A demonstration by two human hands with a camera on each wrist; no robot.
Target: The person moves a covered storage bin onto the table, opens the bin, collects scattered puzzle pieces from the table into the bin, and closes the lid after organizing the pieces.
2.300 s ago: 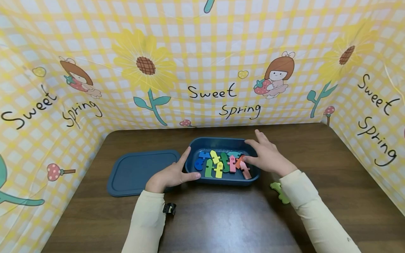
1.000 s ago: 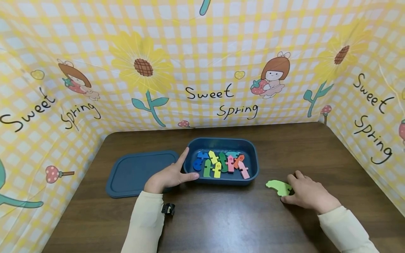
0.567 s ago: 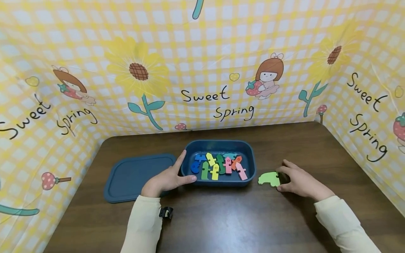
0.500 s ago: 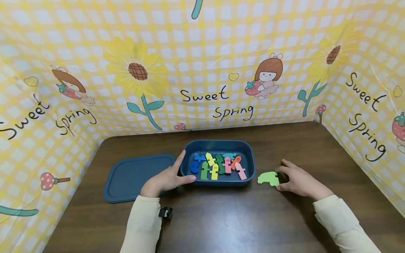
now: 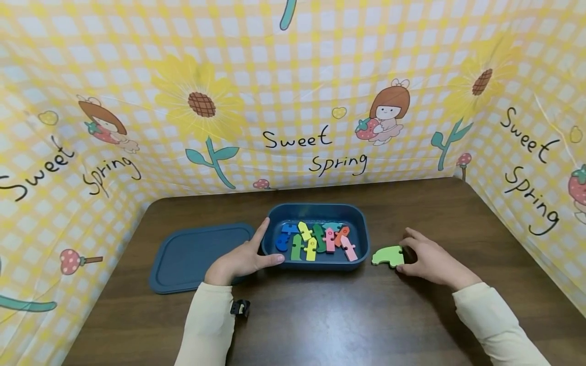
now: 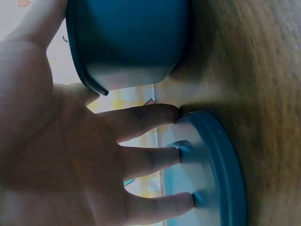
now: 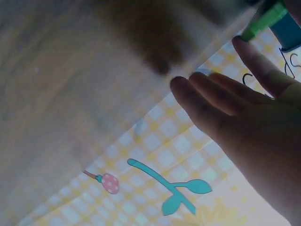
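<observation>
My right hand [image 5: 432, 261] pinches the green car-shaped puzzle piece [image 5: 388, 256] between thumb and index finger, close to the table just right of the dark blue box. In the right wrist view that green piece [image 7: 265, 21] shows at the upper right, its far end cut off by the frame. My left hand [image 5: 242, 262] spans the left end of the box [image 5: 320, 265], thumb and index finger at its rim. Its other fingers, straight, rest on the blue lid [image 6: 221, 155]. Inside the box lie several colourful puzzle pieces [image 5: 329, 240], pink, yellow, green, blue and orange.
The flat lid [image 5: 192, 254] lies left of the box, partly under my left hand. Around the brown wooden table [image 5: 320, 315] hangs a yellow checked cloth [image 5: 284, 91] at the back and both sides. A small black device [image 5: 240, 308] sits at my left wrist.
My right hand has gone from the box's right end to the green puzzle piece, taken hold of it and brought it closer to the box. The left hand stays at the box.
</observation>
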